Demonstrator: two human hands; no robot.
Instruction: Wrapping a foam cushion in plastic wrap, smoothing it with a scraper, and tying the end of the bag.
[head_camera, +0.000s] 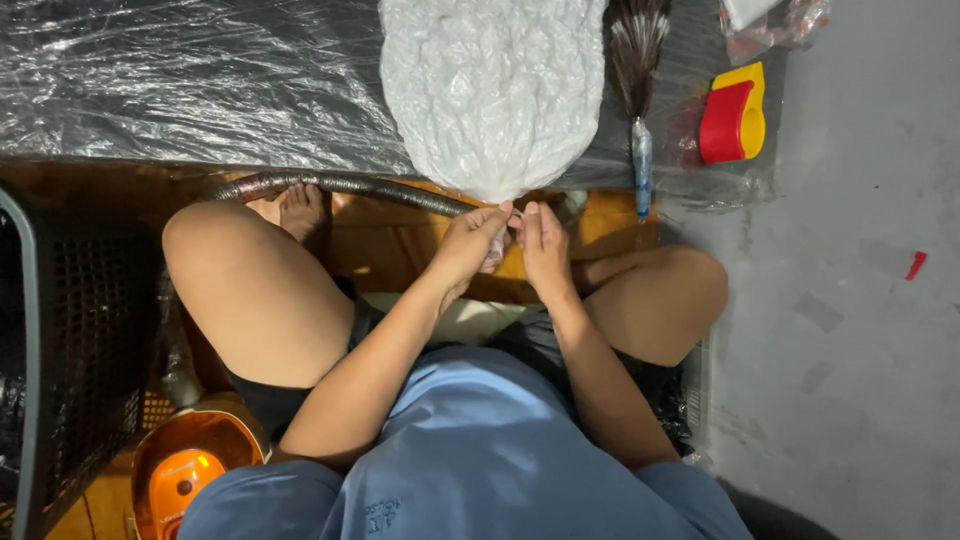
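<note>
White crinkled plastic fills the top middle of my view: a stuffed plastic bag (492, 85), rounded and tapering down to a narrow neck right at my hands. It lies on a sheet of clear plastic film (180, 80) spread over the floor in front of me, with its neck reaching just past the near edge of that film.

My left hand (470, 245) has its grip closed tight, fingers and thumb pinched on the gathered neck of the bag. My right hand (545, 250) sits just beside it, touching it, fingers held straight and pressed together against the same neck; that grip looks closed on the neck too, though I can't see the fingertips clearly where the two hands meet.

A dark ribbed hose (340, 185) curves along the near edge of the film, running from the left toward my left hand and passing behind it. My bare foot (300, 212) rests just beside the hose. To the right of the bag, a feather duster (637, 70) lies on the film, its dark feathers toward the far side and its handle pointing at me. Further right, near the right edge of the film, sits a red and yellow plastic thing (733, 115). By my left knee stands a black mesh basket (70, 340), and beneath it, near the lower left corner, an orange vacuum cleaner (185, 470). Grey floor (860, 300) stretches off to my right.
</note>
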